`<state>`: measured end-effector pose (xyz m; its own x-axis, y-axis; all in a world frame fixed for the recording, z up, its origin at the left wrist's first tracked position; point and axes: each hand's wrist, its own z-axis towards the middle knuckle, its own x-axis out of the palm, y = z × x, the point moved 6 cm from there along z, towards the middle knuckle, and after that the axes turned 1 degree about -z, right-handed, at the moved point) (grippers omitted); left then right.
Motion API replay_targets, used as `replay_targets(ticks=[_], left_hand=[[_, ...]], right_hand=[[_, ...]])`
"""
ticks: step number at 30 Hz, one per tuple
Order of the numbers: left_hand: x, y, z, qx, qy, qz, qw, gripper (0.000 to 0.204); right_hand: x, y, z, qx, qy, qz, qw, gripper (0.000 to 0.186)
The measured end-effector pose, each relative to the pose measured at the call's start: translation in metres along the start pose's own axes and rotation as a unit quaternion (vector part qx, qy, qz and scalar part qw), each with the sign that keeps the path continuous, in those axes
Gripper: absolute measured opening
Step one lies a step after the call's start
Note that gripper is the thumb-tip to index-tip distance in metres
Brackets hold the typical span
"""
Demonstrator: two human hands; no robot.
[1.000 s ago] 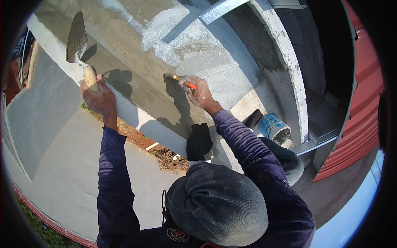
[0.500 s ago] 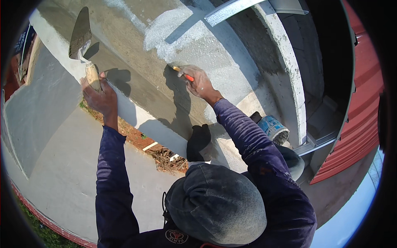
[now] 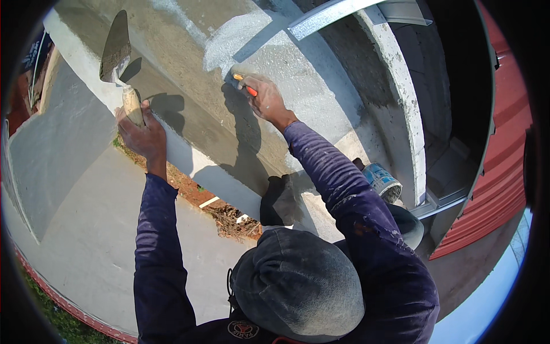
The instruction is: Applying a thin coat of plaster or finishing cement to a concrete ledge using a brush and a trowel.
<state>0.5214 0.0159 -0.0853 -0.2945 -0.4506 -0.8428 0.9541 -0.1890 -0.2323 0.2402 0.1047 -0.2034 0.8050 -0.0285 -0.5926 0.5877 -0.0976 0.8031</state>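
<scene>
Mostly hidden orange-handled tool [image 3: 247,88] in right hand [image 3: 266,101]

A round can [image 3: 382,182] with a blue and white printed label stands at the foot of the wall, just right of the person's right sleeve. A small round red and white badge [image 3: 242,329] sits on the dark clothing at the lower edge.

Rough grey plaster wall [image 3: 321,97], dull metal trowel [image 3: 114,49] with wooden handle.
</scene>
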Motion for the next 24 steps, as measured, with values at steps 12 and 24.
replay_targets(ticks=[12, 24], left_hand=[[-0.001, 0.005, -0.001, -0.022, 0.024, 0.011, 0.999, 0.061], [0.001, 0.013, -0.002, -0.051, 0.043, -0.021, 0.998, 0.061]], right_hand=[[-0.083, -0.048, 0.019, 0.022, -0.163, -0.126, 0.978, 0.009], [-0.057, -0.046, -0.057, 0.132, -0.015, 0.082, 0.988, 0.014]])
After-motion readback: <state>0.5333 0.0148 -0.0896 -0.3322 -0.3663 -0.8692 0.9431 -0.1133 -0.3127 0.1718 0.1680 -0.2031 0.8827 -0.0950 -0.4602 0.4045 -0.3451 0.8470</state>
